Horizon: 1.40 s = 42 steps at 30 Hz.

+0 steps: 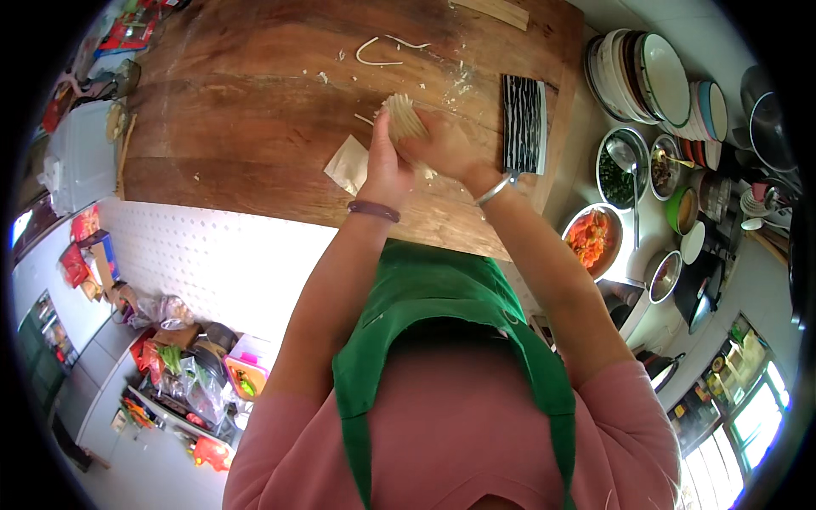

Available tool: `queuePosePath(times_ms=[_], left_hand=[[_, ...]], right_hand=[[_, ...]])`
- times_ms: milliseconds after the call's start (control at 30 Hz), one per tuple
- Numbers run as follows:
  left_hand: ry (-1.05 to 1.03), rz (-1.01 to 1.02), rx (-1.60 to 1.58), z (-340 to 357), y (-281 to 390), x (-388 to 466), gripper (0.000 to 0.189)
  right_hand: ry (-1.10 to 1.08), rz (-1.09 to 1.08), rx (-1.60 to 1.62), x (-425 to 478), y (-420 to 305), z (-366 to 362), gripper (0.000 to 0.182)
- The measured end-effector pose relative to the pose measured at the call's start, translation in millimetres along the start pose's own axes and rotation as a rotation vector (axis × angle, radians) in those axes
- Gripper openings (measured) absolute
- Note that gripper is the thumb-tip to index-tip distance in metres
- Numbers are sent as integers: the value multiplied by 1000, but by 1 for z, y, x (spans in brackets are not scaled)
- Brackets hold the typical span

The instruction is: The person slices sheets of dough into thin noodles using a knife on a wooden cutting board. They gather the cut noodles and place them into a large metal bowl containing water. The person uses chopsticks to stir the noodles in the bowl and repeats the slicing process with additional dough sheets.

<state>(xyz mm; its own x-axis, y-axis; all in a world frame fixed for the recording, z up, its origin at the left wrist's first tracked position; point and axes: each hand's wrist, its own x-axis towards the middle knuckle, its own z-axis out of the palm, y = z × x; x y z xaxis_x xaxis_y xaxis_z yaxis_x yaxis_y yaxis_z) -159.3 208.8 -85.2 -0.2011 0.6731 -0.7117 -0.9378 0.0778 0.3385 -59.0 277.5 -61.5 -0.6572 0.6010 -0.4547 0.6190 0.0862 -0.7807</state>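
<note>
A bundle of pale cut noodles (405, 117) is held upright between my two hands above a wooden board (242, 134). My left hand (386, 159) presses along its left side, thumb up. My right hand (445, 145) curls round the bundle from the right, somewhat blurred; its fingertips are partly hidden. A flat pale piece (348, 164), paper or dough, lies partly behind my left wrist. Loose noodle strands (377, 62) and pale crumbs are scattered on the board farther away. Right of my hands lies a cleaver (525, 124) with a black-and-white streaked blade.
On the right counter stand a steel bowl of chopped tomato (590, 239), a bowl of chopped greens (613, 175) with a ladle (635, 204), and stacked enamel basins (664, 78). A wooden strip (494, 11) lies at the far edge. A translucent bin (86, 153) stands left.
</note>
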Motion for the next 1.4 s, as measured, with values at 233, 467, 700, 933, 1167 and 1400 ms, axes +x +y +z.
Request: queuePosePath(times_ms=[233, 467, 700, 933, 1167, 1400], left_hand=[[-410, -147, -179, -3, 23, -6, 55], [-538, -275, -181, 10, 50, 0, 51], [-598, -326, 54, 37, 20, -37, 53], [-855, -539, 371, 85, -130, -135, 47], [-868, -784, 682, 125, -380, -278, 49], [-1007, -1283, 706, 181, -632, -424, 43]], right_hand=[[593, -368, -438, -75, -75, 27, 49], [791, -141, 28, -134, -73, 19, 33], [871, 185, 681, -201, -9, 54, 26], [956, 113, 1110, -331, 58, 44, 40], [1335, -75, 1223, -571, 140, 31, 53], [1870, -215, 1086, -783, 211, -10, 58]])
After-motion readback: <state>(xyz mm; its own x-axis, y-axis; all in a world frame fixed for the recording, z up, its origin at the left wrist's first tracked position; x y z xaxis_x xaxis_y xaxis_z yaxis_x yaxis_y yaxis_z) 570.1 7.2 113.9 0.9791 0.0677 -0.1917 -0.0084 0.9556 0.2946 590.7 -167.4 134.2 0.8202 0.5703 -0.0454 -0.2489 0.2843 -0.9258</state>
